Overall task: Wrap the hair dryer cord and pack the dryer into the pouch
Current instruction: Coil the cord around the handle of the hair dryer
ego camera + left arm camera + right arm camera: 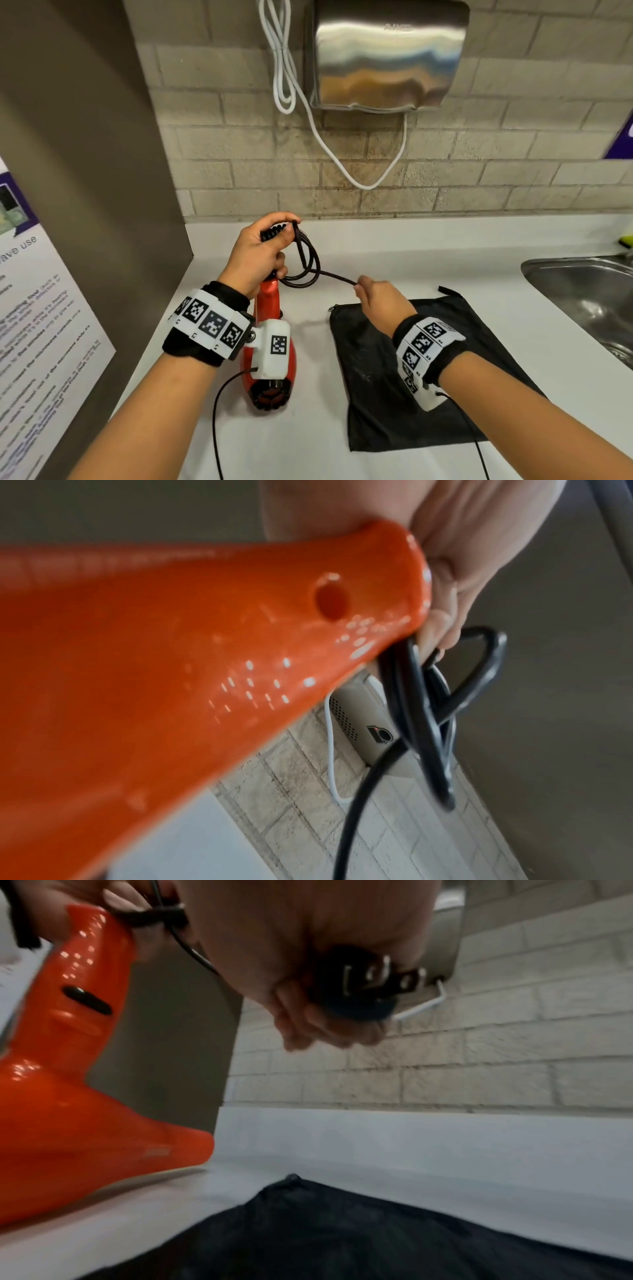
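The red hair dryer (270,358) stands nozzle-down on the white counter (394,246), its handle pointing up and away. My left hand (255,255) grips the handle's end together with several loops of the black cord (310,263). In the left wrist view the cord loops (428,710) hang from under my fingers (445,631) beside the handle (205,656). A taut stretch of cord runs right to my right hand (375,298), which holds the plug (369,988) in its curled fingers, prongs showing. The black drawstring pouch (445,346) lies flat under my right wrist.
A steel sink (582,298) is sunk into the counter at the right. A metal hand dryer (387,54) with a hanging white cable (308,113) is mounted on the brick wall. A brown partition (85,154) and a poster (34,325) close the left side.
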